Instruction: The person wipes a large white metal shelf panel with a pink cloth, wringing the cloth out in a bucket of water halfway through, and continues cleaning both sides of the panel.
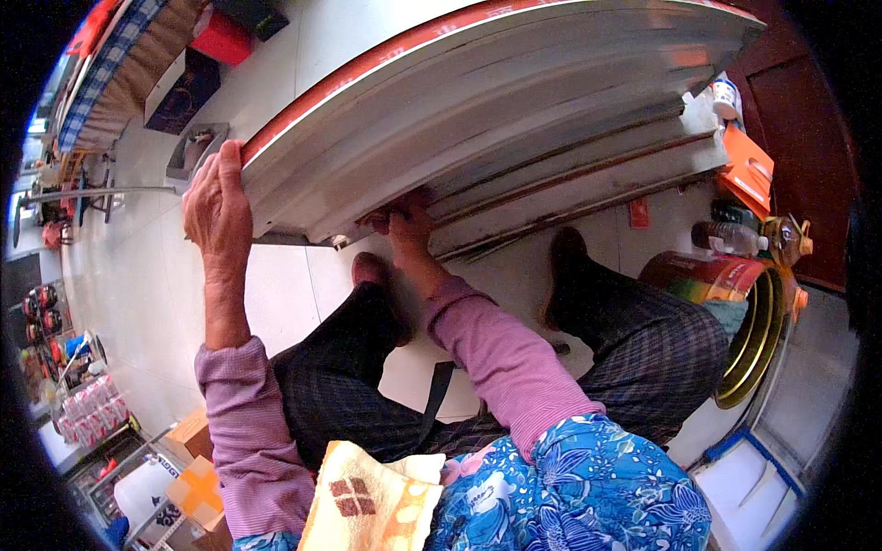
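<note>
A long grey metal panel (514, 101) with a red-orange strip along its upper edge leans across the floor in front of me. My left hand (218, 204) wraps its fingers over the panel's left corner. Below, my right hand (409, 230) reaches to the panel's underside, beside dark grooved rails (570, 184). Its fingers are bent around something dark reddish, partly in shadow, which I cannot make out. Over my blue flowered apron (606, 487) hangs a yellow cloth (377, 500) with a brown patterned square.
On the right stand a large round tin (703, 280), a clear plastic bottle (730, 238) and an orange folder-like item (749, 170), near a dark red door (799, 119). Cardboard boxes (195, 487) are at lower left. A grey tray (197, 150) lies beyond my left hand.
</note>
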`<move>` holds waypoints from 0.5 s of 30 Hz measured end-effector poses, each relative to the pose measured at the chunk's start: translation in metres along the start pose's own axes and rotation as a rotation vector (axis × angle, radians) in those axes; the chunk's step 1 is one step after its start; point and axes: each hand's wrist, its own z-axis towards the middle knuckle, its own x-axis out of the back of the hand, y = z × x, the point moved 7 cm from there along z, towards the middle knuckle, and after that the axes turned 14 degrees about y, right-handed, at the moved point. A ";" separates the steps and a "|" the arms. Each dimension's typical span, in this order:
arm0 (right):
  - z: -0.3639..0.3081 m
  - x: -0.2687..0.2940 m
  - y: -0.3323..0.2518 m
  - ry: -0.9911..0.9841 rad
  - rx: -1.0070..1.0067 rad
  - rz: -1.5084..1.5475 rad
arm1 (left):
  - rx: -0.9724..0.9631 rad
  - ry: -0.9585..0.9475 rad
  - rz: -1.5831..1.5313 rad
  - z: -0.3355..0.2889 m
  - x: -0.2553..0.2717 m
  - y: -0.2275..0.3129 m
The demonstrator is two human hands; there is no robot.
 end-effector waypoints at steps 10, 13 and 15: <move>0.090 0.072 -0.142 0.065 0.368 -2.224 | -0.023 -0.032 0.056 -0.002 0.016 -0.009; 0.112 0.098 -0.231 0.315 0.465 -2.165 | -0.052 -0.013 -0.011 -0.002 0.010 0.001; 0.125 0.118 -0.288 0.412 0.613 -2.154 | -0.035 -0.037 -0.057 -0.004 0.001 0.002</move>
